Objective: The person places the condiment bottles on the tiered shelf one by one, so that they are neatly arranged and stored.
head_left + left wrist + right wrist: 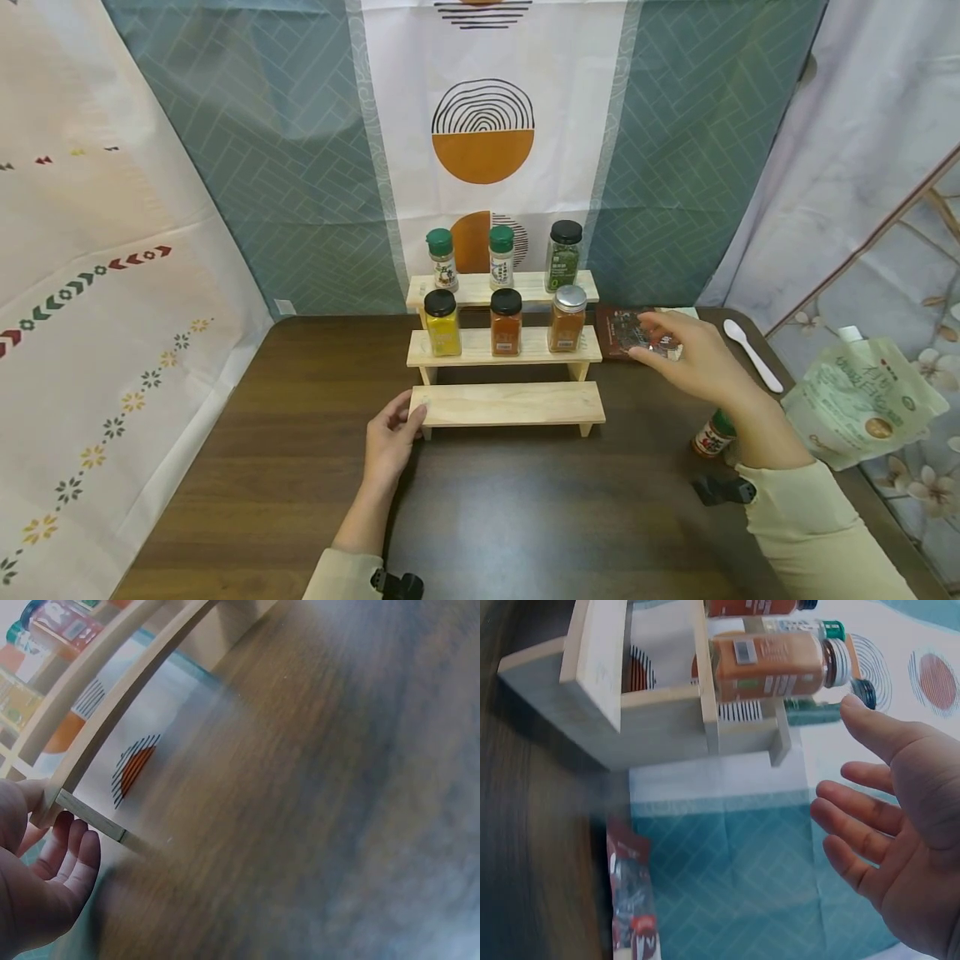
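A three-step wooden spice rack stands on the table. My left hand holds the left end of its lowest step, thumb on top and fingers below in the left wrist view. My right hand hangs in the air right of the rack, fingers apart and holding nothing. On the middle step stand a yellow spice jar, a black-capped red-brown jar and a silver-capped orange-brown jar. The top step bears two green-capped shakers and a black-capped jar of green herbs.
Behind my right hand lies a dark red packet. A white spoon is at the right. A green-capped bottle is partly hidden by my right forearm, near a pale green spouted pouch. Cloth hangs behind the table.
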Action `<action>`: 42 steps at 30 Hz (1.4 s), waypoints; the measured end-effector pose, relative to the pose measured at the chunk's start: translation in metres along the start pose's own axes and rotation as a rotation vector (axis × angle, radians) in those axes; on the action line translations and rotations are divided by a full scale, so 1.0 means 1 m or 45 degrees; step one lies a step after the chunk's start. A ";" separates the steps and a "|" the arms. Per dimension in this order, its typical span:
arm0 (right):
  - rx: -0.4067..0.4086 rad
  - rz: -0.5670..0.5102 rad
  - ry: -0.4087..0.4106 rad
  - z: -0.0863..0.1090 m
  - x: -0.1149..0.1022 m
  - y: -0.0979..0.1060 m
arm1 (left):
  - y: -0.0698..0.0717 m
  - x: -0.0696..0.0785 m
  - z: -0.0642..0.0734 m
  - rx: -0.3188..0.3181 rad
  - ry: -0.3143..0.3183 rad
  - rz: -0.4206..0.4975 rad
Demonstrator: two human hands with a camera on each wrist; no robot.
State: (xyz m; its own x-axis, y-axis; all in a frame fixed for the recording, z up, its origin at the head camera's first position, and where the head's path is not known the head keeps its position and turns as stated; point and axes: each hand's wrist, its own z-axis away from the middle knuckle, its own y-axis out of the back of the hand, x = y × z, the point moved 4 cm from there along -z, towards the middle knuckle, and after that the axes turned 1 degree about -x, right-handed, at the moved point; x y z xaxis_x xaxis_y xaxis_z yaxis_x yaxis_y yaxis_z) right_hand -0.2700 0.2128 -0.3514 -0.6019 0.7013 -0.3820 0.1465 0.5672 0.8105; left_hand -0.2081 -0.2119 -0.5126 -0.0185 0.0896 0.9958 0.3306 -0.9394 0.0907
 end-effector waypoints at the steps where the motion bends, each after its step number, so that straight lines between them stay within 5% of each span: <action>1: 0.013 0.006 0.010 0.003 0.001 0.002 | 0.000 0.000 0.000 0.002 -0.003 -0.001; 22: -0.034 0.125 -0.125 0.075 0.054 0.019 | -0.001 0.003 0.000 0.002 0.000 0.005; 38: -0.253 0.176 -0.168 0.101 0.071 0.024 | -0.001 0.002 0.000 0.008 -0.012 -0.003; 42: -0.247 0.207 -0.097 0.104 0.070 0.022 | -0.001 0.001 0.000 0.006 -0.016 -0.003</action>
State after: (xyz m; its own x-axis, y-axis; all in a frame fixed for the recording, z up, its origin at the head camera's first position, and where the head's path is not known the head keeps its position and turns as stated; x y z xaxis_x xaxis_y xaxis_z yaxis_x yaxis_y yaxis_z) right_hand -0.2276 0.3196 -0.4066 -0.5208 0.8111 -0.2663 0.0787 0.3563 0.9311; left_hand -0.2080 -0.2107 -0.5121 -0.0079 0.0960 0.9954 0.3349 -0.9376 0.0930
